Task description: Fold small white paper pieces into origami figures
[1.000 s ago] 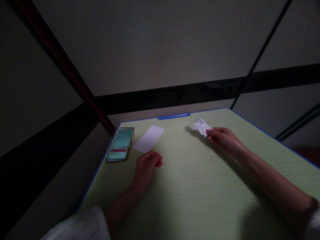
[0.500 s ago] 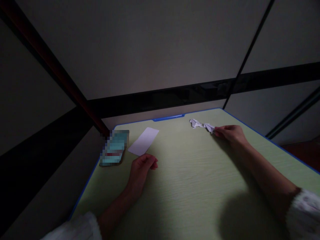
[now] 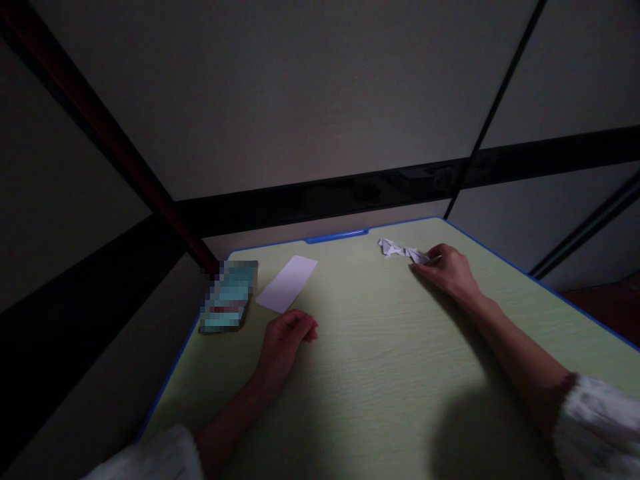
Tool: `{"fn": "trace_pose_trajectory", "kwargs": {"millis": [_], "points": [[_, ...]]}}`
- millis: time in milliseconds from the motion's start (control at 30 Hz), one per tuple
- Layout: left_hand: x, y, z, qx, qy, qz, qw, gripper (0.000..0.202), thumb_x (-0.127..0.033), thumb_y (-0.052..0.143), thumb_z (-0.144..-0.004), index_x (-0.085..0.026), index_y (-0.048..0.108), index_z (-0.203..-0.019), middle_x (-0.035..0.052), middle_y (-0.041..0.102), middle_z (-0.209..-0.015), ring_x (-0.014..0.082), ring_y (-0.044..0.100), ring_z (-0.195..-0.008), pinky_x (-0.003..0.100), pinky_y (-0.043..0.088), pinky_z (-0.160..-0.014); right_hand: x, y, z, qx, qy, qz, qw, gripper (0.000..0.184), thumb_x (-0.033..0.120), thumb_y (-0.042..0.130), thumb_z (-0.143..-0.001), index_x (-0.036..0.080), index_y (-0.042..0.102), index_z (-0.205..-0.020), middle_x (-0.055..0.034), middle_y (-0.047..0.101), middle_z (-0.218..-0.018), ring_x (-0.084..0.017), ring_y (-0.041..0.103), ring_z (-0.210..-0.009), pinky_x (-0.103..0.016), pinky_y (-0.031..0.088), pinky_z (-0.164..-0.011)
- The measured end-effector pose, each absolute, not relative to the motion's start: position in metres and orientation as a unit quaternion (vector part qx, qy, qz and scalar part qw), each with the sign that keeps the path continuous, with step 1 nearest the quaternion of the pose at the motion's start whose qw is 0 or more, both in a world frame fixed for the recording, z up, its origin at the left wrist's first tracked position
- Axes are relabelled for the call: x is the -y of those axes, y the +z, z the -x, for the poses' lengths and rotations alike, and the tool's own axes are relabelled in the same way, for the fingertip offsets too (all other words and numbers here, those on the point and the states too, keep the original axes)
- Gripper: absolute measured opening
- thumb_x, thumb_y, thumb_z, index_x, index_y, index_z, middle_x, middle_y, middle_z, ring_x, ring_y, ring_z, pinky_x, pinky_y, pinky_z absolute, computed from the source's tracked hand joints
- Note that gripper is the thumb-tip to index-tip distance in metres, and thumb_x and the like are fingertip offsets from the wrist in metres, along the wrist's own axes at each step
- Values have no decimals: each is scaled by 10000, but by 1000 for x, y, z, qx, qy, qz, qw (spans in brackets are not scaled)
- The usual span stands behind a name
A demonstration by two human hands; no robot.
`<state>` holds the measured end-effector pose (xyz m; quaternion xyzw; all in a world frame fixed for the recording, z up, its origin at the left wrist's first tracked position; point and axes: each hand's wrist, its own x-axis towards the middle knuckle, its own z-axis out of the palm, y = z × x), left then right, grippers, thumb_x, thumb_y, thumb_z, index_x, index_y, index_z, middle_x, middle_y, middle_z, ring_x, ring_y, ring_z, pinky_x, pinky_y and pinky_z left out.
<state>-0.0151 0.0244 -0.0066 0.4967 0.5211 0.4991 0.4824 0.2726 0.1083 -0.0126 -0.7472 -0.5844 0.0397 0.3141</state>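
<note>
My right hand [image 3: 450,272] is at the far right of the table, with thumb and fingers around the rear end of a small folded white paper figure [image 3: 417,256]. The figure rests on the tabletop. A second folded paper figure [image 3: 389,247] lies just to its left, its edge close to or touching the first. On the left, my left hand [image 3: 290,333] rests with curled fingers and thumb pressed together, and I see nothing in it. Just beyond it lies a flat white paper rectangle [image 3: 287,283].
A phone [image 3: 229,297], its screen pixelated, lies at the left edge of the table. The pale green table [image 3: 350,373] has a blue rim and a blue strip [image 3: 337,236] at its far edge. Behind it stands a panelled wall [image 3: 320,100] with a dark band.
My right hand has shifted slightly left and its thumb and fingers now reach further along the paper figure. My left hand has barely moved.
</note>
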Motion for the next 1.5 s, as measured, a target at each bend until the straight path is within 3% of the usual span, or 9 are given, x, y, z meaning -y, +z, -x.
{"fn": "trace_pose_trajectory", "kwargs": {"millis": [567,1067,1300,1400,1467,1500], "points": [[-24,-7,13,-520,481,-523,475,185,-264,539,-626,-148,523,-483,-34,505,-451,84,446,-476,202,360,-504,-124,-22,-274,483,24,786,385,294,378,586,-600,166,492,-782,-113,580,-806,-235,530,-713,-293,366,-534],[-23,-10,8,-501,431,-583,473,202,-292,514,-629,-149,493,-487,-28,484,-463,88,445,-482,206,365,-501,-153,-27,-274,531,35,724,439,261,365,606,-580,180,459,-692,-43,544,-673,-168,486,-574,-274,359,-523],[-24,-15,11,-502,403,-617,452,203,-271,478,-685,-150,475,-521,-24,468,-488,89,439,-498,210,368,-510,-154,-31,-274,553,36,707,438,280,380,626,-553,177,479,-679,-37,537,-641,-182,497,-572,-279,359,-522],[-17,-13,7,-478,401,-684,378,157,-221,458,-718,-153,493,-581,-3,489,-564,106,466,-568,224,386,-548,-154,-30,-274,547,30,707,447,262,379,606,-579,173,476,-674,-31,517,-614,-180,494,-557,-283,364,-522],[-5,-6,-2,-418,399,-751,319,71,-174,490,-693,-150,534,-743,44,538,-760,134,504,-713,242,417,-617,-154,-29,-274,545,24,705,453,240,367,587,-599,170,476,-677,-36,513,-627,-183,494,-567,-292,371,-538],[2,-1,-8,-380,385,-783,308,217,-162,523,-667,-152,527,-884,72,539,-898,157,505,-834,257,429,-689,-154,-29,-273,545,20,704,455,228,358,579,-606,168,476,-679,-41,515,-642,-185,494,-575,-297,374,-549]]}}
